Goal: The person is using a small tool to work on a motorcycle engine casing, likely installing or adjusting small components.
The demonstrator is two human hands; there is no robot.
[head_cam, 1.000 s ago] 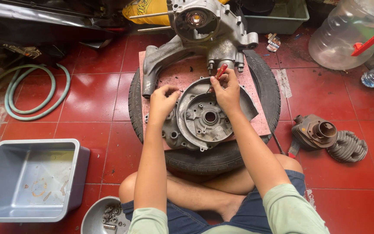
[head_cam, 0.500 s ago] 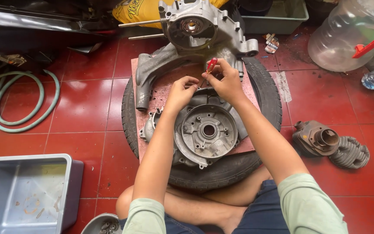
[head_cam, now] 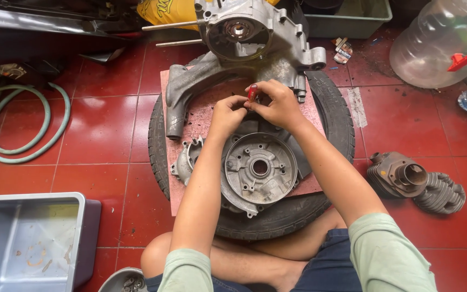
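Both hands pinch red-handled tool [head_cam: 252,92] | left hand [head_cam: 228,114], right hand [head_cam: 278,104] | above engine cover [head_cam: 259,168], tyre [head_cam: 333,116] rim clear

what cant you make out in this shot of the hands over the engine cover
Head view only:
- The small red-tipped thing: mostly hidden by the right hand and left hand; its kind is unclear.
- Round metal cover: its left side is hidden by the left forearm.
- Metal bowl: cut off by the bottom edge; contents too small.
- Grey tub: cut off by the left and bottom edges.

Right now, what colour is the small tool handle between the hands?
Red, seen in the head view: the tool handle sits between the fingertips.
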